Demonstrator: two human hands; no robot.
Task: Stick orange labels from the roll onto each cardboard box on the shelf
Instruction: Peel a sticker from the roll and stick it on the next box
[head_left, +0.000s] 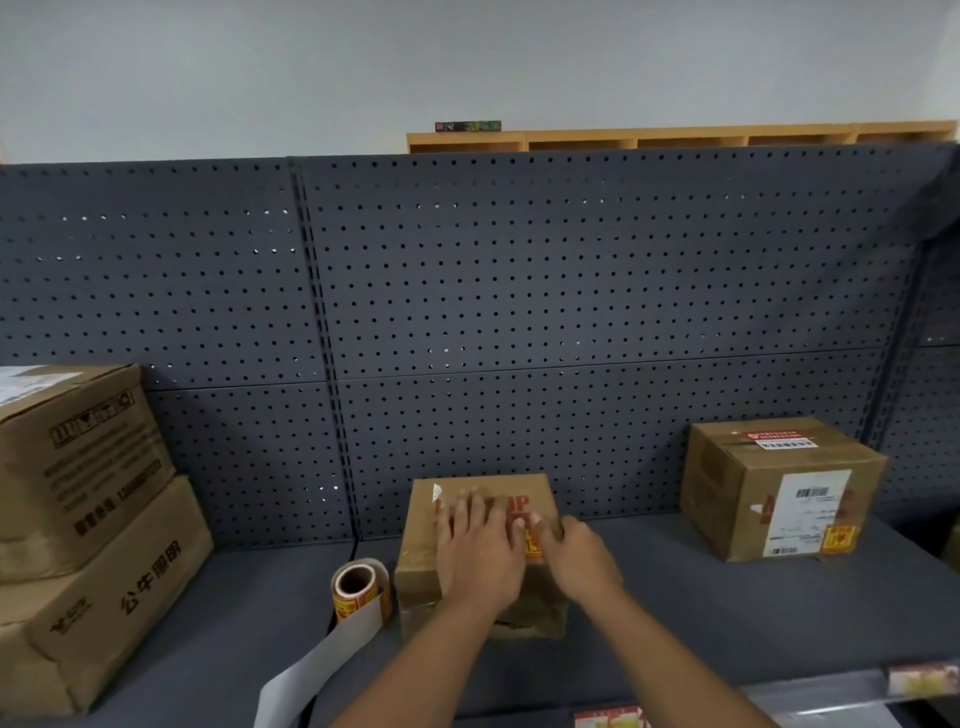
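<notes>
Fingers: on my feed the left hand (480, 551) lies flat with straight, spread fingers (467, 512) pressing on the top of the middle box; the right hand (574, 553) has its fingers bent down against the box's right part, at an orange label, though I cannot tell whether they pinch it or just press it.
Pegboard: I see a dark perforated back panel (519, 270) running the full width behind everything.
Shelf: a dark grey shelf (675, 597) carries all the boxes and the roll.
Stacked boxes: at far left, two large cardboard boxes (88, 519) sit one on the other, both with black print.
Right box: a cardboard box (779, 488) stands well apart to the right, bearing a white shipping label and an orange label (839, 538) low on its front face.
Middle box: the small cardboard box (530, 608) sits under both hands, red print on top.
Roll: the label roll (358, 587) stands on its side just left of the middle box, its white backing strip (322, 660) trailing toward me.
Orange label: a label (534, 545) shows between my two hands on the middle box.
</notes>
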